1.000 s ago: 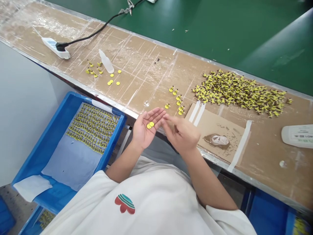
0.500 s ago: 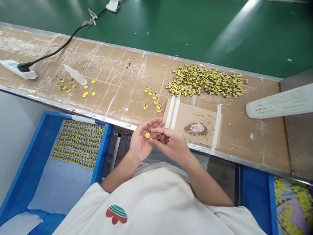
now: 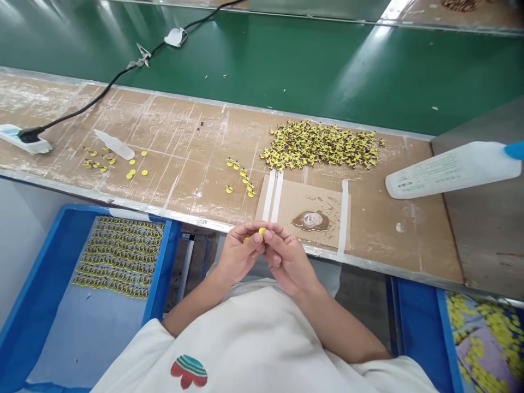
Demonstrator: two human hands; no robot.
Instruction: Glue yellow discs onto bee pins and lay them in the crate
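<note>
My left hand (image 3: 238,255) and my right hand (image 3: 291,261) meet just in front of the bench edge, fingers closed. Between the thumbs and fingertips of both is a small round yellow disc (image 3: 262,231). Another bit of yellow (image 3: 245,239) shows at the left fingers; its kind is hidden. Beyond the hands, several small figures on yellow bases (image 3: 244,172) stand on the cardboard. To their right lies a heap of tiny yellow and dark figures (image 3: 321,144). A cardboard pad (image 3: 282,210) with a wet puddle and white blob (image 3: 313,219) is nearest my right hand.
A white bottle (image 3: 442,170) lies at the right. Leftward are a translucent small bottle (image 3: 114,144), loose yellow discs (image 3: 130,174) and a power strip (image 3: 24,141) with black cable. A blue tray (image 3: 170,256) holds rows of figures; a blue bin (image 3: 446,327) stands right.
My left palm was open with a yellow disc on it, my right fingers pinching beside it. Now both hands are closed together at the disc. The camera view has tilted up.
</note>
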